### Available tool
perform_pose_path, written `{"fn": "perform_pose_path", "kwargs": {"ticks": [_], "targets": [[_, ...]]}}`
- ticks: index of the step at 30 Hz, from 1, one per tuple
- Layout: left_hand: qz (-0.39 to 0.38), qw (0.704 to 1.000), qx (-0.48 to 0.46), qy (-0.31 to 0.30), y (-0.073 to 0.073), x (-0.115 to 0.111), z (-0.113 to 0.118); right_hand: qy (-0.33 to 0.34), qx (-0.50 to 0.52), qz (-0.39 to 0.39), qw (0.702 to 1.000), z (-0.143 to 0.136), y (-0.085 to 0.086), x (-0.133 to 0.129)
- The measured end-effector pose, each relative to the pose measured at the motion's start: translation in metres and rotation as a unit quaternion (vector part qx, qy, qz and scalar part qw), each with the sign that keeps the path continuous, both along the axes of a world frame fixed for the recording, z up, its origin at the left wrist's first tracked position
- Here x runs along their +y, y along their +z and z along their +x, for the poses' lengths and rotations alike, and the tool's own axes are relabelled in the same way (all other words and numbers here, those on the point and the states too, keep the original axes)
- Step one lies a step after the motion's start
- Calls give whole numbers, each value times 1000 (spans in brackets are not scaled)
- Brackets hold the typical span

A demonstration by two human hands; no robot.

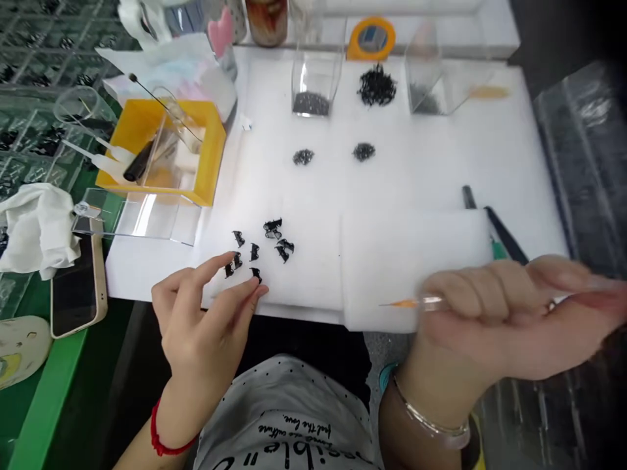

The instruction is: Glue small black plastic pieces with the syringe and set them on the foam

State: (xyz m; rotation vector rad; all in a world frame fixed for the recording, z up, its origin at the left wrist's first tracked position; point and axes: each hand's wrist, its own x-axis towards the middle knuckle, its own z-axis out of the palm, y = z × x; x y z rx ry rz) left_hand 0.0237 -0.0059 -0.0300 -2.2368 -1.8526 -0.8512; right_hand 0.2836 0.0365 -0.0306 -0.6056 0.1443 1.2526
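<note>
My left hand [200, 326] is over the white board's near edge, thumb and index finger pinched at a small black toothed piece [255, 274]. Its middle finger reaches to another black piece [237, 260]. Several more such pieces [273, 228] lie just beyond the fingertips. My right hand [480, 313], somewhat blurred, is closed around a thin tool with a clear collar and a pointed orange tip [404, 303]. That tip points left, over a raised white pad [382, 261]; whether it is a brush or a needle I cannot tell.
Small dark heaps [364, 152] and a larger black pile [377, 86] lie on the white board [318, 189]. Behind them stand clear boxes [316, 85] and an orange tape roll [371, 39]. Tweezers [504, 232] rest right; a yellow bin [215, 156] and phone [76, 281] are left.
</note>
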Motion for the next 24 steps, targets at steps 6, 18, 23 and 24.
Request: {"fn": "perform_pose_path", "kwargs": {"ticks": [6,18,23,24], "targets": [[-1,999,-31,26,8,4,2,13,-129,77,989,-3,0,-1],[-28,999,-6,-36,16,33,23,50,-105,170,979,-1,-7,3],[-46,983,-123,-128,21,14,46,44,-119,200,972,0,-12,6],[-66,975,-142,-159,18,12,54,42,-129,197,971,0,-12,6]]}}
